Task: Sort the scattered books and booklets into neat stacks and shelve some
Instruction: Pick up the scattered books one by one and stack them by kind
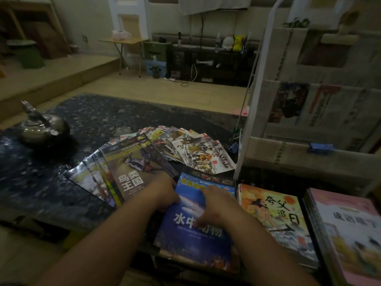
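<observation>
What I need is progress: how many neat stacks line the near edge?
3: blue stack under left hand and right hand, orange stack beside it, pink stack rightmost, cropped.
</observation>
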The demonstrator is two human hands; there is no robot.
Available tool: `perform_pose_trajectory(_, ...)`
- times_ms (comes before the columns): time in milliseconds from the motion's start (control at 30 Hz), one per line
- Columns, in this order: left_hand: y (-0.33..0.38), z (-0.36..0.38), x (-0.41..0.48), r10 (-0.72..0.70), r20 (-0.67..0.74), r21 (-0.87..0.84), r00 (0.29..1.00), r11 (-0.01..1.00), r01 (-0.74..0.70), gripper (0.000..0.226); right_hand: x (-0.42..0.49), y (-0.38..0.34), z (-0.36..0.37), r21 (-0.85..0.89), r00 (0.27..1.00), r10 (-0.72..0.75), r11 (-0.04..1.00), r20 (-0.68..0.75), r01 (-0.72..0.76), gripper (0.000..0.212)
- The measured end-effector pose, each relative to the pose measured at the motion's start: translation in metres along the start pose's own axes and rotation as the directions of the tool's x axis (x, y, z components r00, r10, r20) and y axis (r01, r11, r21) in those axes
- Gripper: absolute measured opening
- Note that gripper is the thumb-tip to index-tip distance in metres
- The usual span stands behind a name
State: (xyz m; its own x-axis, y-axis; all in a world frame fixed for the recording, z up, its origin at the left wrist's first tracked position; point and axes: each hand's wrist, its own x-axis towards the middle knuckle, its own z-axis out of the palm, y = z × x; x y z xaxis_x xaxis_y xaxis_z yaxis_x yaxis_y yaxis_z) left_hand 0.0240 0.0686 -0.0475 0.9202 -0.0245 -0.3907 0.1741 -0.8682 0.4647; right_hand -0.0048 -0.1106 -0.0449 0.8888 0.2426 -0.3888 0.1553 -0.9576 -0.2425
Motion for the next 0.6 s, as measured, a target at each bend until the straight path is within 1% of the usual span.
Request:
perform_pose_trajectory(67, 0.0014, 0.0011, -0.0013, -0.006, 0.005, -0.027, 1.000, 1.000, 0.006, 0.024, 0.0000, 0.0004, -0.0012, -0.012, 1.000, 0.016, 1.000, 0.005, -0.016, 0.104)
perform_pose_trajectory(167, 0.0026, 0.0023, -0.0024, -0.014, 0.001, -0.026, 1.000, 1.000, 0.014, 0.021, -0.0001, 0.0018, -0.0010, -0.016, 1.000, 0.025, 1.000, 0.009, -0.025, 0.101)
perform_pose_trajectory(333, 0.0041, 0.0013, -0.0032, -0.025, 0.013, -0.016, 1.000, 1.000, 0.025, 0.030, -0.0007, 0.0026, -0.0024, 0.013, 0.999, 0.035, 0.999, 0.022, -0.035, 0.100)
perform_pose_trajectory(467, 0.0042, 0.0031, -0.0032, -0.034, 0.017, -0.048, 0.999, 0.998, 0.035, 0.025, -0.0025, 0.0026, -0.0043, 0.014, 0.999, 0.034, 0.999, 0.022, -0.034, 0.097)
perform_pose_trajectory(600, 0.0038, 0.0039, -0.0033, -0.033, 0.025, -0.045, 0.999, 0.998, 0.034, 0.027, -0.0028, 0.0034, -0.0050, 0.022, 0.999, 0.026, 0.999, -0.023, -0.026, 0.089)
